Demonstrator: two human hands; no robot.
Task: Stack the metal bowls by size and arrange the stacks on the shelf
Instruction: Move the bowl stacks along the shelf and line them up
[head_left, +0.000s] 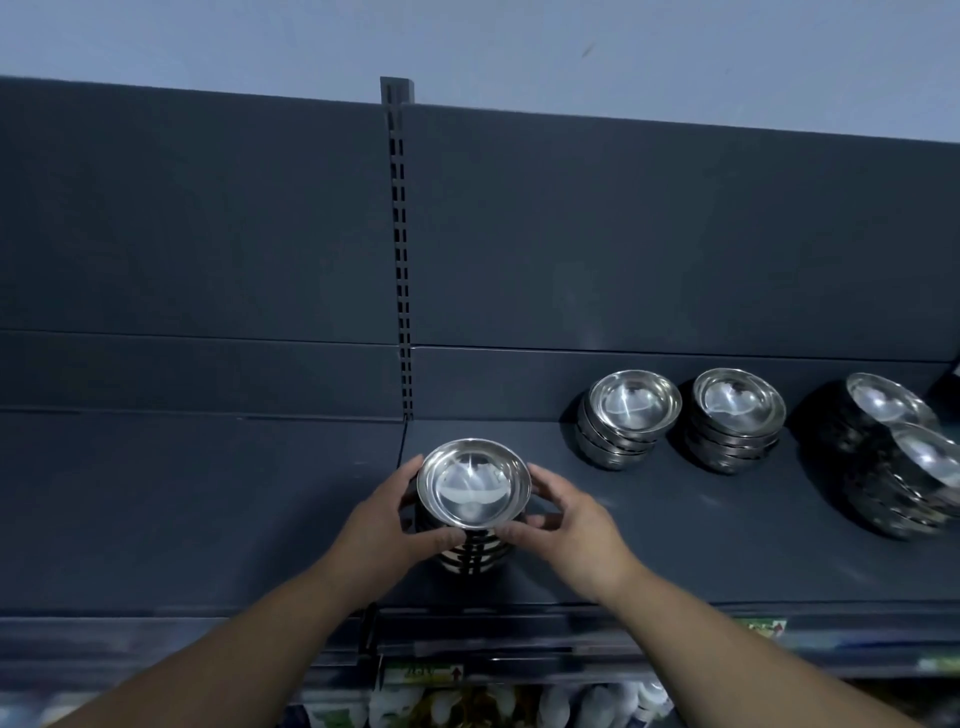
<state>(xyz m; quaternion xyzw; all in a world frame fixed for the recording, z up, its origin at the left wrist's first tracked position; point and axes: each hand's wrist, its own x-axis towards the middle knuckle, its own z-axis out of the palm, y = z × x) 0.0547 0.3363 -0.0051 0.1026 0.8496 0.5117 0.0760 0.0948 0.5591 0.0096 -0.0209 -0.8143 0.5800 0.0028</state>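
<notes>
The front stack of round silver steel bowls (474, 488) shines bright. Its top bowl is mirror-pale inside with white glints, and its sides show alternating dark and light bands. The second silver bowl stack (628, 415) and third silver bowl stack (737, 410) gleam alike. The far-right bowl stacks (893, 457) look almost black along their sides. The flat metal shelf (727, 535) and its back panel (649, 234) are dark slate grey. The upright post (399, 260) carries a double column of black slots. The wall (467, 36) is pale blue-grey. The shelf-edge label (763, 626) is green and white.
</notes>
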